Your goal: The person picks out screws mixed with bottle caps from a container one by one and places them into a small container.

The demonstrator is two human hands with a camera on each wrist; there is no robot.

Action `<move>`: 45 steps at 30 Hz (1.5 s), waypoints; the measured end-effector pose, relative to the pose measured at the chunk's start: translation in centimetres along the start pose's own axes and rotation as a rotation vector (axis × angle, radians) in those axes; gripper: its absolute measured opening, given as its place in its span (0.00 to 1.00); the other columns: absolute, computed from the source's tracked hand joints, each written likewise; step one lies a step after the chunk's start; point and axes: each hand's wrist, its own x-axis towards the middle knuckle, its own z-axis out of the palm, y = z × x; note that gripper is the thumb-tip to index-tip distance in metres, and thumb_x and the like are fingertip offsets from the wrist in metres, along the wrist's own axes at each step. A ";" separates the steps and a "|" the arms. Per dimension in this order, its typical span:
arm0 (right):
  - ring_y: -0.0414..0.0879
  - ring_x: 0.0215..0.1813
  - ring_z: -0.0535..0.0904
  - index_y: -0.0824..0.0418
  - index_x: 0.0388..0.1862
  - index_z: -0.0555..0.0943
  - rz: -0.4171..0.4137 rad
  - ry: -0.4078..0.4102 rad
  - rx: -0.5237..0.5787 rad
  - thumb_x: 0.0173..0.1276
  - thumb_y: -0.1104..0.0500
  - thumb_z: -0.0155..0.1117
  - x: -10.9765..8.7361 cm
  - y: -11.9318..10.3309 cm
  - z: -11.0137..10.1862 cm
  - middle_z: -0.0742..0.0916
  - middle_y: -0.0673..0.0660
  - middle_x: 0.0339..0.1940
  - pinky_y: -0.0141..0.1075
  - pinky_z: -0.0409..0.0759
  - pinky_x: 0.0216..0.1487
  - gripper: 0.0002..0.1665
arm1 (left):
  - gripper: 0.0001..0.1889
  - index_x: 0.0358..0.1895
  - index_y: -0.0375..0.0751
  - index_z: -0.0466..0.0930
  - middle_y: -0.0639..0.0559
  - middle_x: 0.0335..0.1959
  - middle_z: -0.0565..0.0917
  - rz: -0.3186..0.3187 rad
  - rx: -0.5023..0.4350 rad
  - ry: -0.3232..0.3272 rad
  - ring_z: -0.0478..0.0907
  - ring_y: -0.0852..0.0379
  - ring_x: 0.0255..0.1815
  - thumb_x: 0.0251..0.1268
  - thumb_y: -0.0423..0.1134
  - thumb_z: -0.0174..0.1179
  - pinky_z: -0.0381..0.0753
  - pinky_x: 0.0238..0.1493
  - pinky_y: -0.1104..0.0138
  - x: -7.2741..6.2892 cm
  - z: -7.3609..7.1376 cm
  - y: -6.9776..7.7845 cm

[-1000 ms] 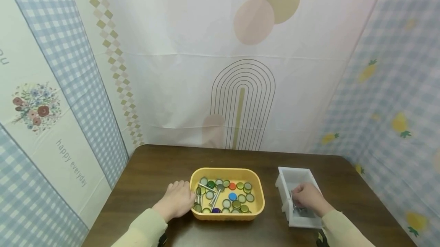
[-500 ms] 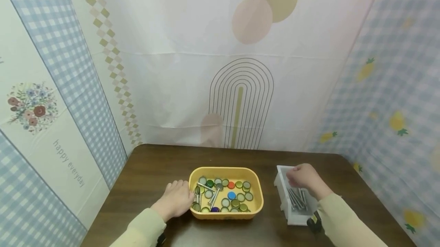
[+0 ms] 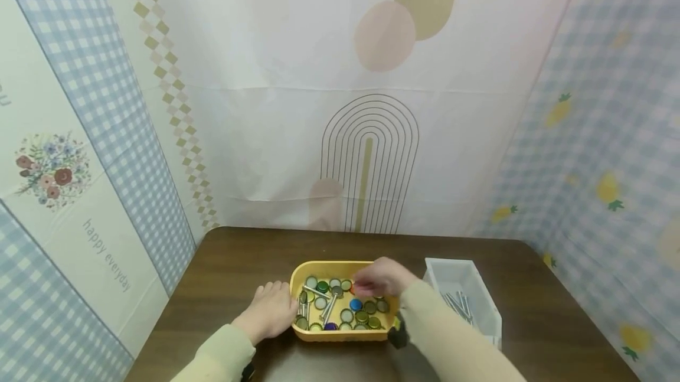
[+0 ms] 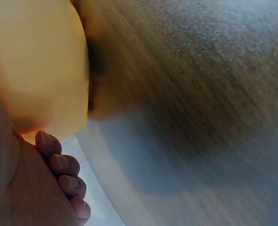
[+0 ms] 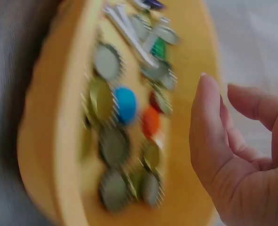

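A yellow bin [image 3: 347, 336] holds bottle caps, among them a blue one [image 3: 356, 304], and several silver bolts [image 3: 328, 309]. My left hand [image 3: 272, 310] rests against the bin's left side; its fingers look relaxed beside the yellow wall [image 4: 40, 61] in the left wrist view, and the thumb is hidden. Over the right part of the bin hovers my right hand [image 3: 383, 278]. In the right wrist view a gap shows between that hand's thumb and finger, with nothing held. An orange-red cap [image 5: 151, 121] lies in the bin near it.
To the right stands a white plastic bin [image 3: 487, 305] with several more bolts [image 3: 458, 304] inside, partly covered by the right sleeve [image 3: 446, 329]. Both bins are on a dark brown wooden table [image 3: 239, 252]. A patterned cloth [image 3: 276, 134] hangs behind the table.
My right hand has left the white bin, lifted over its far end, and moved left above the yellow bin. The left hand has stayed at the yellow bin's side.
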 end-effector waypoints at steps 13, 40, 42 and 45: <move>0.44 0.20 0.81 0.73 0.29 0.83 0.120 0.135 -0.175 0.60 0.71 0.65 1.8 0.6 6.4 0.85 0.62 0.22 0.37 0.82 0.30 0.04 | 0.13 0.37 0.34 0.72 0.50 0.29 0.67 0.002 -0.005 -0.007 0.62 0.50 0.34 0.66 0.43 0.47 0.61 0.41 0.53 0.2 0.1 -0.2; 0.46 0.18 0.82 0.75 0.24 0.80 0.153 0.198 -0.213 0.59 0.74 0.65 3.3 0.4 7.5 0.85 0.65 0.20 0.38 0.82 0.28 0.05 | 0.11 0.36 0.35 0.72 0.50 0.29 0.68 -0.006 -0.059 -0.001 0.63 0.51 0.33 0.66 0.41 0.47 0.61 0.40 0.53 -0.1 -0.1 -0.2; 0.46 0.18 0.81 0.75 0.24 0.80 0.156 0.203 -0.205 0.58 0.74 0.65 3.4 0.6 7.4 0.86 0.65 0.22 0.38 0.82 0.28 0.05 | 0.11 0.36 0.35 0.72 0.50 0.29 0.68 -0.006 -0.062 -0.003 0.63 0.51 0.33 0.66 0.41 0.47 0.61 0.40 0.53 0.0 -0.1 -0.1; 0.46 0.17 0.81 0.74 0.23 0.80 0.149 0.210 -0.208 0.57 0.74 0.65 3.7 1.0 7.2 0.85 0.65 0.20 0.37 0.82 0.26 0.05 | 0.11 0.36 0.35 0.72 0.50 0.29 0.68 -0.006 -0.065 -0.007 0.64 0.51 0.34 0.66 0.41 0.47 0.62 0.40 0.53 0.1 0.0 0.0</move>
